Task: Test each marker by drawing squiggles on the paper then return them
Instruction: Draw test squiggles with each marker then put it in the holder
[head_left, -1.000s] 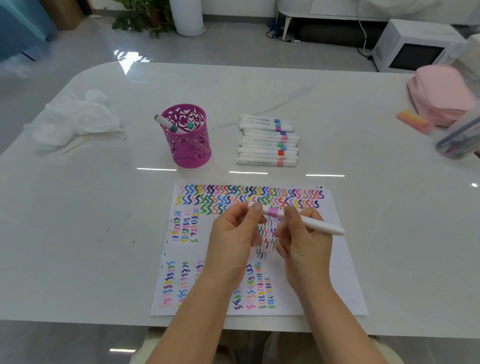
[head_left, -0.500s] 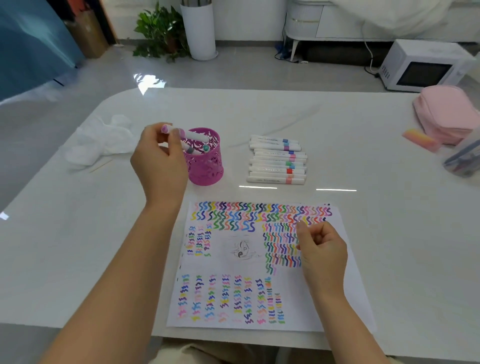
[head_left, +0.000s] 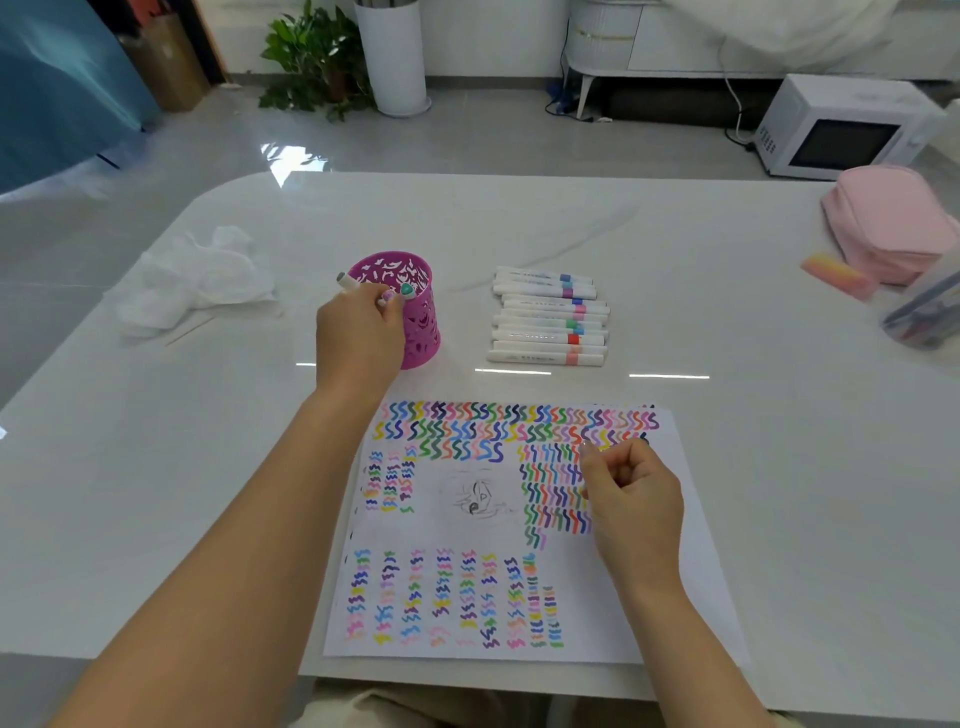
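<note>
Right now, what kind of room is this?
Probably a room in someone's home, set up for drawing. A white table holds markers and a paper full of squiggles, and behind it a potted plant and a microwave sit on the shiny floor.

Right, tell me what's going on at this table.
A person is testing markers. Their left hand holds a pink-tipped marker at the rim of the pink cup, where two other markers already stand. The right hand rests on the squiggle-covered paper, fingers loosely curled, holding nothing. A row of markers lies on the table beyond the paper.
</note>
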